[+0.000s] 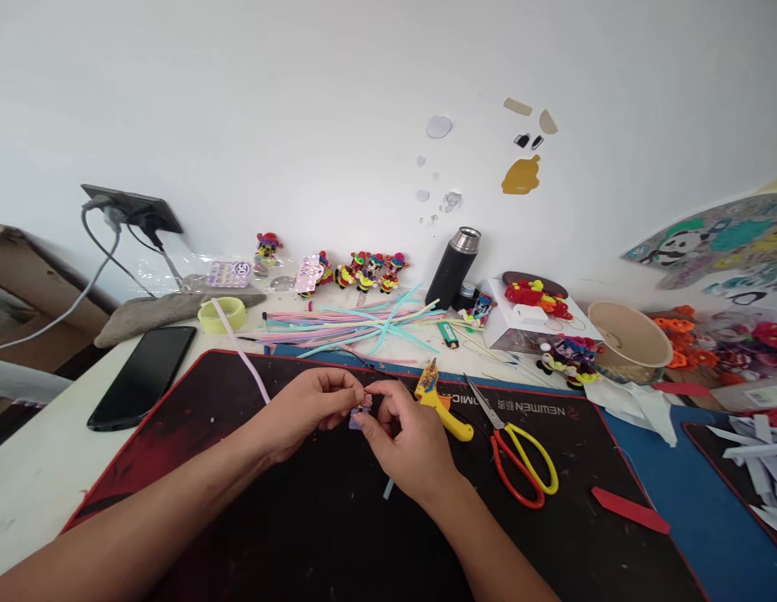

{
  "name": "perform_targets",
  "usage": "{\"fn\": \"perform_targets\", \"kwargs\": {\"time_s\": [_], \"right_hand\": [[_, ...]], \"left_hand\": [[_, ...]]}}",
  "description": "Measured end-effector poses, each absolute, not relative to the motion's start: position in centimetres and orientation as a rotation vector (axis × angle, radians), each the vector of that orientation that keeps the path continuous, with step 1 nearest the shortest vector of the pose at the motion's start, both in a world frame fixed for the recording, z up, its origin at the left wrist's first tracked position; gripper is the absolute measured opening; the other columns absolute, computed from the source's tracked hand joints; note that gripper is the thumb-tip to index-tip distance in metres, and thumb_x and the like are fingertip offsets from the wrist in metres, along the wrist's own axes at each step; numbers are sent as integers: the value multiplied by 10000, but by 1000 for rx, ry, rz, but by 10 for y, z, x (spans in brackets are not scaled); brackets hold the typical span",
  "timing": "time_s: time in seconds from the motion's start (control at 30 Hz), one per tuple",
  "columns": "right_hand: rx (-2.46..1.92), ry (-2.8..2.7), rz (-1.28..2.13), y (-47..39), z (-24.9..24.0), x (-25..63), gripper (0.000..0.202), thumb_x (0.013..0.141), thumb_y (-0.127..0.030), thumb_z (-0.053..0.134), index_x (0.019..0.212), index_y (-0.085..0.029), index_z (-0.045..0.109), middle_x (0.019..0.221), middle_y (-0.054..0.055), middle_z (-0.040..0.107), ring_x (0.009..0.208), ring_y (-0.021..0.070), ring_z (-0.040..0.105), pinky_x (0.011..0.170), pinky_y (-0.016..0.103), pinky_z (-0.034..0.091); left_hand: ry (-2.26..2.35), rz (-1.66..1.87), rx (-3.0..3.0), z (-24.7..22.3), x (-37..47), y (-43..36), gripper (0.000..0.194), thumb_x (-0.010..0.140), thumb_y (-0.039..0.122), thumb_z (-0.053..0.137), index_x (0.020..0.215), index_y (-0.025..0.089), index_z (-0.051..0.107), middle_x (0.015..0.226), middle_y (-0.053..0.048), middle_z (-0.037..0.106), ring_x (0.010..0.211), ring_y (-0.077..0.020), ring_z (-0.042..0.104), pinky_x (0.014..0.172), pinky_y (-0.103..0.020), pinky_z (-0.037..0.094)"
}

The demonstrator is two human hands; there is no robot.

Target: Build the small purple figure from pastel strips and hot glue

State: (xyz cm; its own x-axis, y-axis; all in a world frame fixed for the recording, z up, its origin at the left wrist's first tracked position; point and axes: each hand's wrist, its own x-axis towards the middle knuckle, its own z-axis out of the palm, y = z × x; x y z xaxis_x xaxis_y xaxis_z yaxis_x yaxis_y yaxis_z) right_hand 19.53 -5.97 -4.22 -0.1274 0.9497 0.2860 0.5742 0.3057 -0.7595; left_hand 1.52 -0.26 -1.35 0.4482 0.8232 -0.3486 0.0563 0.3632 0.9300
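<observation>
Both my hands meet above the black mat (288,518), their fingertips pinching a small pink and purple piece (361,415). It is mostly covered by fingers, so its kind is unclear. My left hand (322,401) is closed on its left side with thumb and index finger. From the right, my right hand (413,439) pinches it too. A pale lilac strip (241,351) runs from the yellow-green coil (222,315) to behind my left hand. Below my right hand a short light-blue strip end (389,488) shows. A yellow glue gun (447,414) lies just beyond that hand.
Scissors (513,456) with red and yellow handles lie open on the right, near a red strip (631,510). Pastel stems (350,326), a green lighter (448,334) and a black flask (452,267) are behind. A phone (142,376) lies left; small figures (372,272) line the wall.
</observation>
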Motion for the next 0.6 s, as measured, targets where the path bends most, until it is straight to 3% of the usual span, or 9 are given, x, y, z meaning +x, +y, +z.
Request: {"fn": "perform_targets", "kwargs": {"time_s": [0.6], "right_hand": [[-1408, -1789, 565, -58, -40, 195, 240, 945, -308, 668, 1161, -208, 697, 616, -62, 586, 529, 134, 578, 557, 227, 396]], "left_hand": [[944, 647, 956, -14, 19, -9, 324, 741, 424, 836, 728, 149, 666, 599, 47, 530, 499, -62, 350, 474, -221, 198]]}}
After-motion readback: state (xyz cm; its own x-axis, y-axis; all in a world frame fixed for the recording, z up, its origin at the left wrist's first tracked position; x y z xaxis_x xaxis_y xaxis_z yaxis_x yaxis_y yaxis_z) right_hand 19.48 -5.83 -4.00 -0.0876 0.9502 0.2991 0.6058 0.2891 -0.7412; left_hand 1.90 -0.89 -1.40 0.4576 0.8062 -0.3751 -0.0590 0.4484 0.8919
